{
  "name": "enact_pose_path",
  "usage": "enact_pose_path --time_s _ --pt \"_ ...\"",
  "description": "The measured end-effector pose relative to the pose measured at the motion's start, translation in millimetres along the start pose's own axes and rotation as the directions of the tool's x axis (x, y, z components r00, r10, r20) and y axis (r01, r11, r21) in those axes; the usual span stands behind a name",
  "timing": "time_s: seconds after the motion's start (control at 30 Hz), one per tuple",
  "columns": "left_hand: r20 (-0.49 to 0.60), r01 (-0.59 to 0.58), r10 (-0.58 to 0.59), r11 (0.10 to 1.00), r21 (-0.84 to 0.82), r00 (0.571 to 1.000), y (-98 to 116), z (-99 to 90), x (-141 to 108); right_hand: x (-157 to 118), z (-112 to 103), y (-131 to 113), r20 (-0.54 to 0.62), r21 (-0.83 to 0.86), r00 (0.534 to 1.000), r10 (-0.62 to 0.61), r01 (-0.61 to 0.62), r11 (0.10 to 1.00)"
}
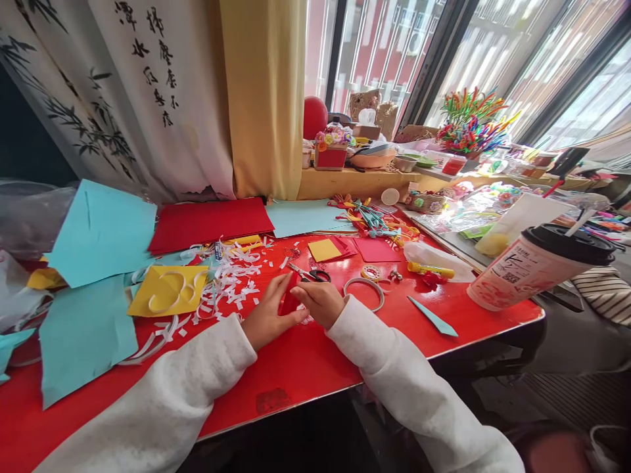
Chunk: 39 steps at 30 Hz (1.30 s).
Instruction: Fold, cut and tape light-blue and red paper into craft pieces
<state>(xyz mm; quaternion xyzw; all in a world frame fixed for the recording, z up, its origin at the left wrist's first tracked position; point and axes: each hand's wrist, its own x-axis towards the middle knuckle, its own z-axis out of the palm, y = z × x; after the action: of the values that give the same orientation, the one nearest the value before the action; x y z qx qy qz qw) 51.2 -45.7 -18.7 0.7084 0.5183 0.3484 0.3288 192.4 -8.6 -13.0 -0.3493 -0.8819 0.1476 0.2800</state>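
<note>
Over the red table [305,368], a small folded piece of red paper [290,297] is held between my two hands. My left hand [270,309] grips it from the left, thumb stretched out below it. My right hand [323,301] pinches its upper right side, fingers curled and partly hidden. Just beyond the hands lie scissors [315,273] with black handles, their blades pointing up and left. A ring of clear tape [382,303] rests right of my right hand. Behind the scissors are a yellow paper square [324,250] and red paper squares [377,250].
White paper shreds [236,272] are scattered left of my hands, beside a yellow sheet [170,289] and light blue sheets [89,338]. To the right stand a tilted-looking drink cup [522,269], a yellow glue tube [430,270] and a pointed blue paper strip [434,316].
</note>
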Motion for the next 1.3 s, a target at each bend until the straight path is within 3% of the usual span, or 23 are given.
enact_pose_path --time_s 0.1,0.27,0.4,0.47,0.57,0.63,0.73,0.93,1.03,1.2,1.3 --pt "-0.028 0.004 -0.005 0.998 -0.062 1.000 -2.4 1.4 -0.3 1.5 -0.3 0.6 0.002 -0.021 1.000 -0.007 0.007 1.000" --pt "-0.172 0.080 -0.150 0.930 -0.359 0.974 -0.4 -3.9 2.0 1.3 -4.7 1.9 -0.139 0.119 0.989 0.059 -0.042 0.992" --pt "-0.334 0.043 -0.249 0.854 -0.519 0.909 -0.2 -11.5 4.5 2.1 -6.4 4.9 -0.188 0.224 0.955 0.231 -0.187 0.957" --pt "-0.382 0.007 -0.284 0.810 -0.586 0.879 -0.2 -14.3 4.8 4.0 -5.2 9.3 -0.167 0.355 0.922 0.350 -0.276 0.893" --pt "-0.334 -0.012 -0.282 0.747 -0.664 0.900 2.3 -15.0 3.7 7.8 -4.4 16.5 -0.118 0.595 0.883 0.455 -0.304 0.744" --pt "-0.267 0.009 -0.272 0.716 -0.698 0.925 5.1 -13.8 2.8 9.7 -5.9 19.1 -0.064 0.695 0.891 0.450 -0.283 0.660" --pt "-0.208 0.050 -0.268 0.716 -0.696 0.941 7.8 -12.6 2.4 11.0 -10.6 19.0 0.058 0.759 0.910 0.410 -0.307 0.574" --pt "-0.110 0.161 -0.309 0.728 -0.666 0.945 7.7 -14.2 2.9 11.8 -18.1 17.9 0.193 0.811 0.878 0.438 -0.394 0.433" --pt "-0.066 0.190 -0.307 0.729 -0.658 0.949 8.0 -13.8 3.0 12.4 -18.7 20.2 0.204 0.816 0.879 0.431 -0.396 0.421" --pt "-0.095 0.172 -0.296 0.753 -0.635 0.950 5.9 -13.2 3.4 12.4 -17.9 22.9 0.227 0.809 0.882 0.413 -0.407 0.423" --pt "-0.107 0.159 -0.281 0.775 -0.612 0.954 4.1 -14.8 3.2 11.5 -19.6 22.3 0.213 0.774 0.891 0.401 -0.404 0.487"
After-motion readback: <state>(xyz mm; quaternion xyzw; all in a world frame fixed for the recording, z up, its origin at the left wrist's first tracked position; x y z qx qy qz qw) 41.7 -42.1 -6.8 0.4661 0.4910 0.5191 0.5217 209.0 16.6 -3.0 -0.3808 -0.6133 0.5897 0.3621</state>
